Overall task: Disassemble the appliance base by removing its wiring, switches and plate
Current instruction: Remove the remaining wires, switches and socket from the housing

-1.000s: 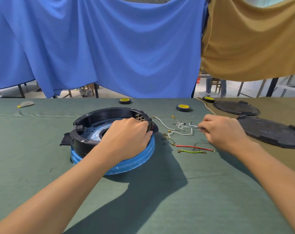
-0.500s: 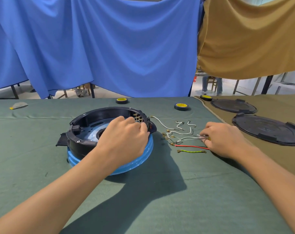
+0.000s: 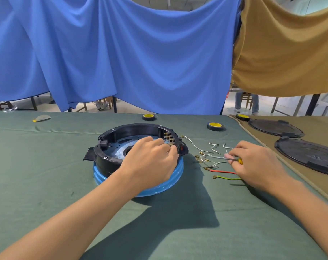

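Note:
The round black appliance base (image 3: pixel 121 132) sits upside down on a blue ring (image 3: pixel 159 188) on the green cloth. My left hand (image 3: pixel 151 162) grips its right rim, fingers curled over the edge next to the brass terminals (image 3: pixel 168 137). A small black switch block (image 3: pixel 103 144) sits on the left rim. My right hand (image 3: pixel 257 166) holds a yellow-handled screwdriver (image 3: pixel 218 157), its shaft pointing left over the loose wires. White wires (image 3: pixel 194 145), a red wire (image 3: pixel 223 172) and a green-yellow wire (image 3: pixel 227 178) lie right of the base.
Three tape rolls (image 3: pixel 148 116) (image 3: pixel 214 126) (image 3: pixel 242 117) lie along the far edge. Two black round plates (image 3: pixel 274 127) (image 3: pixel 307 154) rest on the tan cloth at the right. A small grey object (image 3: pixel 42 117) lies far left. Blue and tan drapes hang behind the table.
My right hand has drawn nearer with the screwdriver, from the far white wires to above the red and green-yellow ones. My left hand has stayed on the base rim.

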The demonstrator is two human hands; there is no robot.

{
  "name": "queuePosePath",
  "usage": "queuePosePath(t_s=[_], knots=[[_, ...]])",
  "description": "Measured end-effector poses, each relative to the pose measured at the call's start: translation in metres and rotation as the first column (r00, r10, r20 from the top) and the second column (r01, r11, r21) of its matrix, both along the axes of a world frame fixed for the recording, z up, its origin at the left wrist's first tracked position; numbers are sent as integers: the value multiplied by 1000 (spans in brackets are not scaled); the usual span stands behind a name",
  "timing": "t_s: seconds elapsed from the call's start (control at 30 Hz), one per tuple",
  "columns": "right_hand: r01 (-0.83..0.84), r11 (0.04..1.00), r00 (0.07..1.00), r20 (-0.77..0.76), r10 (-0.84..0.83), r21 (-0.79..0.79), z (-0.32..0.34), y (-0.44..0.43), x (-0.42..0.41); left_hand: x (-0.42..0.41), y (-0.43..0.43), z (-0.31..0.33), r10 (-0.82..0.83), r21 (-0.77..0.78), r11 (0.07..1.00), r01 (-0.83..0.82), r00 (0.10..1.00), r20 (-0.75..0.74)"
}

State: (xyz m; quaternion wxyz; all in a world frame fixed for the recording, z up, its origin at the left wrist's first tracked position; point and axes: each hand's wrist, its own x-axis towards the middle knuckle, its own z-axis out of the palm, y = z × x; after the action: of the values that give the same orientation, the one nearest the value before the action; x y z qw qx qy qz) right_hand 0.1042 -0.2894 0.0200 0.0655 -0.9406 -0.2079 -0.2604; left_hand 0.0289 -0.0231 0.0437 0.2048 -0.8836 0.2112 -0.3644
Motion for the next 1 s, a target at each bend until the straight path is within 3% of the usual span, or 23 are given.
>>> queuePosePath(t_s=[0.27, 0.4, 0.47, 0.57, 0.67, 0.73, 0.87, 1.0], knots=[[-127, 943, 947, -246, 207, 308, 3, 49, -28, -4, 18, 0, -95, -191, 977, 93, 995, -4], [10, 838, 915, -342, 212, 545, 20, 83, -43, -6, 33, 2, -134, -311, 943, 118, 990, -32], [141, 777, 863, -461, 207, 614, 26, 102, -50, -5, 51, 5, -91, -503, 861, 72, 996, -13], [245, 757, 795, -573, 201, 606, 22, 134, -57, 4, 92, 3, 44, -784, 614, -90, 996, -79], [314, 675, 769, -595, 232, 668, 15, 159, -57, 10, 115, -7, 37, -785, 524, -331, 930, -367], [351, 583, 749, -593, 295, 733, 16, 168, -54, 11, 115, -11, 42, -757, 516, -401, 894, -446], [346, 518, 723, -574, 385, 783, 22, 163, -35, 8, 116, -9, 68, -716, 581, -387, 900, -431], [369, 487, 718, -575, 391, 792, 32, 148, -17, -6, 128, -8, -92, -771, 575, -272, 915, -392]])
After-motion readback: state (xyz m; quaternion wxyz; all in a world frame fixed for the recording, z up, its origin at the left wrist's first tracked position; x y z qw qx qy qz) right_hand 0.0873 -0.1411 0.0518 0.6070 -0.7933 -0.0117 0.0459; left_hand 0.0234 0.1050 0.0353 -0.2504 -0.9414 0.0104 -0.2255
